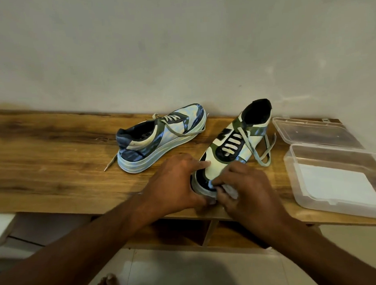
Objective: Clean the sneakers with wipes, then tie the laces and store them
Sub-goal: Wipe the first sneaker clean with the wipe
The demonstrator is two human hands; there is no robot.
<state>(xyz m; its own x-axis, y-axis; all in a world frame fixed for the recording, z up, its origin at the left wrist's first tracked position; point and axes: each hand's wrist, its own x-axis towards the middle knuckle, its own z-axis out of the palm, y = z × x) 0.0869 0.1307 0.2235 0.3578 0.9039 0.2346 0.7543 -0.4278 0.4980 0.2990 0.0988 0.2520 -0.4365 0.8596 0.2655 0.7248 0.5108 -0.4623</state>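
While we stood at the wooden bench (56, 168), a bare foot (106, 284) showed on the pale floor at the bottom of the view. Above it, both our forearms reached forward to the nearer sneaker (230, 153), which lay near the bench's front edge with its toe toward us and its heel toward the wall. Our left hand (178, 185) gripped the toe from the left side, the fingers curled round the sole and one fingertip lying on the pale upper. Our right hand (246, 189) pinched a crumpled white wipe (229, 190) and pressed it against the toe's dark cap, so the two hands were close together with the toe between them. That sneaker's laces (262, 152) were untied and trailed onto the bench to its right. To the right stood a clear plastic box (325, 199) holding a stack of white wipes (333, 184), its hinged lid (310, 131) lying open behind it. Farther back and left, the second sneaker (159, 139) rested on its sole, heel toward us, toe near the wall, one loose lace end (111, 164) stretched across the wood. Behind everything rose a plain grey wall (179, 46).
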